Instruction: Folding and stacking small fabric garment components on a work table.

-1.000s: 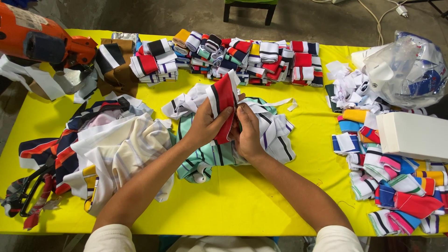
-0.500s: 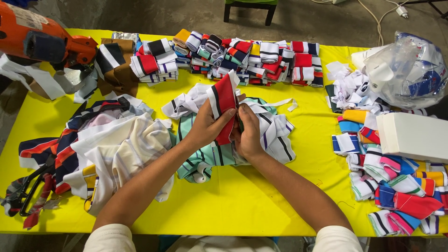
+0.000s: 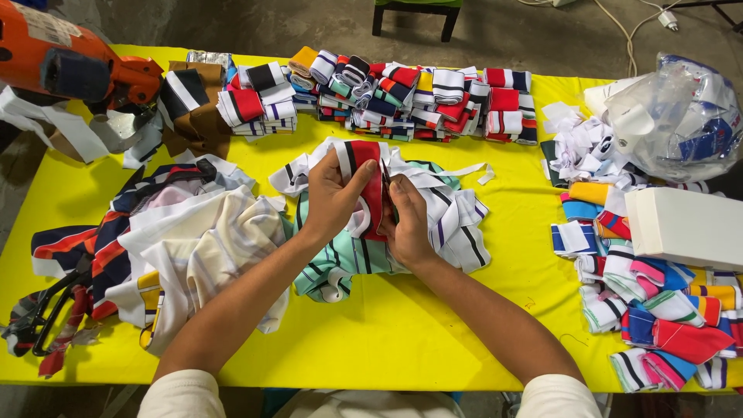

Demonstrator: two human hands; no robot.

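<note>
At table centre, left hand and right hand both pinch a red knit strip with black-and-white edge, held upright over a striped fabric pile. Folded collar stacks at 12 o'clock; white box at 3 o'clock.

red-black-white striped band, yellow table

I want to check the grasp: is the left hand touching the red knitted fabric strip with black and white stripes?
Touching. The head view shows the left hand with fingers wrapped over the red knitted fabric strip, no gap between them.
</note>
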